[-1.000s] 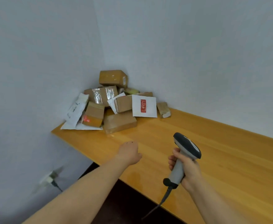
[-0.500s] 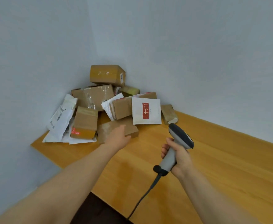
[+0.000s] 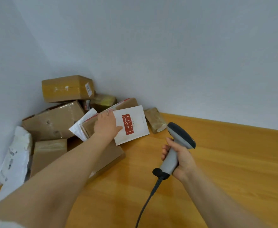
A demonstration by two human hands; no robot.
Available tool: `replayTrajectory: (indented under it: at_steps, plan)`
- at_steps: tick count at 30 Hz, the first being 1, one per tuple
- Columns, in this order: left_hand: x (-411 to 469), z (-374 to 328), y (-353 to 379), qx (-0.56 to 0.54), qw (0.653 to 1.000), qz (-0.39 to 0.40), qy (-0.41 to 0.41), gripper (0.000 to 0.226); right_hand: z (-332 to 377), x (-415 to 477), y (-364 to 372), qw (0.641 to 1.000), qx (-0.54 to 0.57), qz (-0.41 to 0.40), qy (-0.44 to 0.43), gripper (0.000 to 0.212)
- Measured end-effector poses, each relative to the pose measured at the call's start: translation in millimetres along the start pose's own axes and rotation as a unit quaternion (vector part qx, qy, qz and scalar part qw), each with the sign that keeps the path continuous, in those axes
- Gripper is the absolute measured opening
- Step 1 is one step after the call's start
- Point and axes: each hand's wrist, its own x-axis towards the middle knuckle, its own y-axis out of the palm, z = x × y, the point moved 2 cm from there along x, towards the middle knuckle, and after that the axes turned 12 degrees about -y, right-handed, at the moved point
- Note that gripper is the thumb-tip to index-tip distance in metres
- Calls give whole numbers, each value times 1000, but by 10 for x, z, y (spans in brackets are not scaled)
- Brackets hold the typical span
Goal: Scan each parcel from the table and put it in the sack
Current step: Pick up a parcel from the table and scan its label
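While the left hand (image 3: 106, 125) rests on a box (image 3: 89, 127) in the tabletop (image 3: 217, 162) pile, grip unclear, and the right hand (image 3: 182, 160) clasps the scanner (image 3: 179, 139), pulling may topple the leaning white pouch (image 3: 131, 125).

Brown parcels (image 3: 52, 122) are piled at middle left. A white pouch (image 3: 135, 127) with a red label leans on a brown box (image 3: 89, 129). The grey scanner (image 3: 181, 135) stands upright, centre right.
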Motion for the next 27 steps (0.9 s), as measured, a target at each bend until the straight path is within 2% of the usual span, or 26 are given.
replayTrajectory:
  at_steps: [5,9,12,15,17,21,24,27]
  plan:
    - [399,24,207,122,992,-2,39,96,-147,81,42,998,29,-58,-15,5]
    - [476,53,301,173,980,-50,81,81,-270,70,73,994,36,-100,-30,6]
    - [462,43,241,118,983,-64,122,58,-315,16,125,992,42,-118,-36,7]
    - [320,43,170,-79,980,19,183,34,-339,-68,142,990,33,-127,-47,7]
    - [111,31,125,-128,957,48,256,24,-356,-142,101,989,31,-134,-53,6]
    - [-496,112,259,-117,906,86,397,14,-430,-309,-72,986,25,-155,-47,8]
    - [-973,269,495,-84,884,154,434,27,-507,-473,-270,985,32,-165,-37,9]
    - [-1360,400,731,-1,875,199,441,39,-572,-653,-488,984,30,-174,-30,7]
